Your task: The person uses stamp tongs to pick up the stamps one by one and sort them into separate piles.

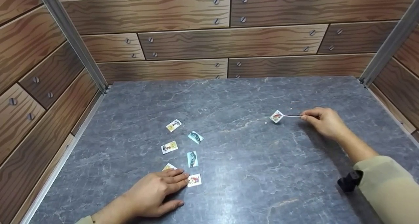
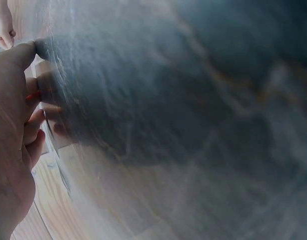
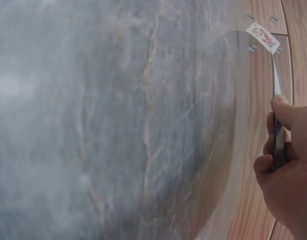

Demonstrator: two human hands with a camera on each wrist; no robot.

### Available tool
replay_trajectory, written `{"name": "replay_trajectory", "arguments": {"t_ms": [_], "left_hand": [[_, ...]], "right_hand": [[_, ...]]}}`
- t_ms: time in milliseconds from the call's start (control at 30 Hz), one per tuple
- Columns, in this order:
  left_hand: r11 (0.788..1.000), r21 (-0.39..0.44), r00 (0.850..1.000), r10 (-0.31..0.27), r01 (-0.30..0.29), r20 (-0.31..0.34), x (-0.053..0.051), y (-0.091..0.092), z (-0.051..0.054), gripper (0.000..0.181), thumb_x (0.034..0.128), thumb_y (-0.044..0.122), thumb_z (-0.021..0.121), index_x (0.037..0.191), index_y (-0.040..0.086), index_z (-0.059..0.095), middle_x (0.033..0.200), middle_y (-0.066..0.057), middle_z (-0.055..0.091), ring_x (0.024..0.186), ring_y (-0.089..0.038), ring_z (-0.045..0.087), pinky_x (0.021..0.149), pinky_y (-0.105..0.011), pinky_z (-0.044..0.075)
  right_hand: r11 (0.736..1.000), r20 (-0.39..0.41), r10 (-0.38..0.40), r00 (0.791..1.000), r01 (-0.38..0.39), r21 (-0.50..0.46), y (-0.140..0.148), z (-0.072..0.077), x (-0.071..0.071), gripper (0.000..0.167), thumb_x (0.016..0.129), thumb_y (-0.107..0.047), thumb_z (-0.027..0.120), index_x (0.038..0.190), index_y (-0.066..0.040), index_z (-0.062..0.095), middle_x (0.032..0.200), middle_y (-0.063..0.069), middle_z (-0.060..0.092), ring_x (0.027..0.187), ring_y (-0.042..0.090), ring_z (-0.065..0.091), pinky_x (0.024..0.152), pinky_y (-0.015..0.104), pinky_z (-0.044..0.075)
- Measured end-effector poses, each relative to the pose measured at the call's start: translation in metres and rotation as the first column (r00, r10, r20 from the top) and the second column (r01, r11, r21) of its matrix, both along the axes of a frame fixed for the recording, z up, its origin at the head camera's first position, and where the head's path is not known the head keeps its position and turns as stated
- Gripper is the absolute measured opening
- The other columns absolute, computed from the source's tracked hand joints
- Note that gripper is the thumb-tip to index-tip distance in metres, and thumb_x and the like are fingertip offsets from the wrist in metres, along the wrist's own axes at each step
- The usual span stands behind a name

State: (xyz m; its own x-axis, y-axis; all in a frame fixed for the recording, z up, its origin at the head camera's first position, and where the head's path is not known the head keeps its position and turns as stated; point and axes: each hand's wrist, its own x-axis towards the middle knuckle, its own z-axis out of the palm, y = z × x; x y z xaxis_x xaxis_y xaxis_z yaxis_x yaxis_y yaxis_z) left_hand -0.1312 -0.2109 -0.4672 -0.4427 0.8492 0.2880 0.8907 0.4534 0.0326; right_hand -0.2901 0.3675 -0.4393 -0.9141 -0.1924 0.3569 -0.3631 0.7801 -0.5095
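In the head view my right hand [image 1: 327, 122] pinches thin metal tweezers [image 1: 293, 115], whose tips hold a small white card with a red picture [image 1: 277, 116]. The right wrist view shows the tweezers [image 3: 278, 135] in the curled fingers of my right hand [image 3: 291, 165] and the card [image 3: 263, 37] at their tip. My left hand [image 1: 155, 193] lies palm down on the table, fingers extended, its fingertips beside a red-figured card [image 1: 194, 180] and partly over a yellow card [image 1: 169, 167]. In the left wrist view my left hand [image 2: 13, 130] is at the left edge.
Two yellow-and-white cards [image 1: 173, 125] [image 1: 169, 147] and two teal cards [image 1: 195, 137] [image 1: 192, 159] lie left of the middle on the grey marbled table [image 1: 235, 145]. A tiny white speck [image 1: 265, 123] is near the raised card. Wood-patterned walls [image 1: 183, 44] enclose the table's back and sides.
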Motion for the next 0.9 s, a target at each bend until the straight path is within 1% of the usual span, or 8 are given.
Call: {"name": "replay_trajectory", "arguments": {"t_ms": [133, 200, 267, 367, 533, 767, 900], "left_hand": [[1.0, -0.002, 1.0, -0.006, 0.006, -0.005, 0.0, 0.0, 0.0, 0.054, 0.1037, 0.045, 0.066, 0.14, 0.006, 0.07, 0.146, -0.008, 0.065, 0.135, -0.026, 0.062, 0.11, -0.042, 0.052], [1.0, -0.002, 1.0, -0.008, 0.008, -0.004, 0.0, 0.0, 0.0, 0.054, 0.1038, 0.045, 0.065, 0.14, 0.005, 0.07, 0.146, -0.008, 0.065, 0.135, -0.026, 0.062, 0.111, -0.042, 0.052], [1.0, -0.003, 1.0, -0.008, 0.008, 0.0, -0.001, 0.0, 0.0, 0.054, 0.1037, 0.045, 0.066, 0.14, 0.005, 0.069, 0.146, -0.008, 0.065, 0.136, -0.026, 0.062, 0.111, -0.042, 0.052], [1.0, -0.001, 1.0, -0.01, 0.01, 0.005, -0.001, 0.0, 0.0, 0.054, 0.1036, 0.045, 0.066, 0.141, 0.005, 0.069, 0.146, -0.008, 0.065, 0.136, -0.026, 0.062, 0.111, -0.042, 0.052], [1.0, 0.001, 1.0, -0.009, 0.009, 0.008, -0.001, 0.0, -0.001, 0.054, 0.1035, 0.045, 0.066, 0.141, 0.005, 0.069, 0.147, -0.008, 0.065, 0.136, -0.026, 0.062, 0.111, -0.042, 0.052], [1.0, -0.007, 1.0, -0.003, 0.003, 0.013, -0.001, 0.0, -0.002, 0.055, 0.1044, 0.046, 0.064, 0.142, 0.006, 0.068, 0.147, -0.008, 0.064, 0.137, -0.026, 0.061, 0.111, -0.042, 0.051], [1.0, -0.005, 1.0, -0.005, 0.005, 0.01, -0.001, 0.0, -0.002, 0.055, 0.1045, 0.046, 0.064, 0.143, 0.006, 0.068, 0.147, -0.008, 0.064, 0.137, -0.026, 0.061, 0.111, -0.042, 0.051]], "right_hand": [[1.0, 0.023, -0.02, 1.0, 0.02, 0.002, 0.002, -0.001, 0.001, 0.015, 0.099, -0.013, 0.077, 0.106, -0.002, 0.083, 0.108, 0.019, 0.078, 0.099, 0.028, 0.069, 0.082, 0.018, 0.044], [1.0, 0.037, -0.03, 0.999, 0.03, 0.001, 0.003, -0.001, 0.001, 0.015, 0.1, -0.014, 0.076, 0.107, -0.002, 0.082, 0.11, 0.02, 0.077, 0.102, 0.034, 0.069, 0.083, 0.019, 0.044], [0.999, 0.049, -0.039, 0.998, 0.039, 0.0, 0.004, -0.001, 0.001, 0.016, 0.1, -0.014, 0.075, 0.107, -0.001, 0.082, 0.112, 0.021, 0.077, 0.103, 0.037, 0.069, 0.083, 0.021, 0.044], [0.999, 0.05, -0.048, 0.998, 0.048, 0.002, 0.006, -0.002, 0.002, 0.016, 0.1, -0.014, 0.075, 0.108, -0.001, 0.082, 0.112, 0.022, 0.077, 0.104, 0.038, 0.069, 0.083, 0.021, 0.044], [0.999, 0.03, -0.047, 0.998, 0.047, 0.002, 0.007, -0.004, 0.001, 0.016, 0.099, -0.014, 0.076, 0.107, -0.001, 0.082, 0.111, 0.021, 0.077, 0.104, 0.04, 0.07, 0.084, 0.02, 0.044], [0.999, 0.009, -0.041, 0.999, 0.041, 0.008, 0.01, -0.007, 0.0, 0.013, 0.098, -0.012, 0.077, 0.104, -0.002, 0.082, 0.107, 0.02, 0.078, 0.1, 0.036, 0.07, 0.082, 0.019, 0.044], [0.999, 0.014, -0.044, 0.999, 0.044, 0.004, 0.011, -0.009, -0.001, 0.013, 0.098, -0.012, 0.077, 0.104, -0.001, 0.082, 0.106, 0.021, 0.078, 0.1, 0.036, 0.07, 0.082, 0.018, 0.043]]}}
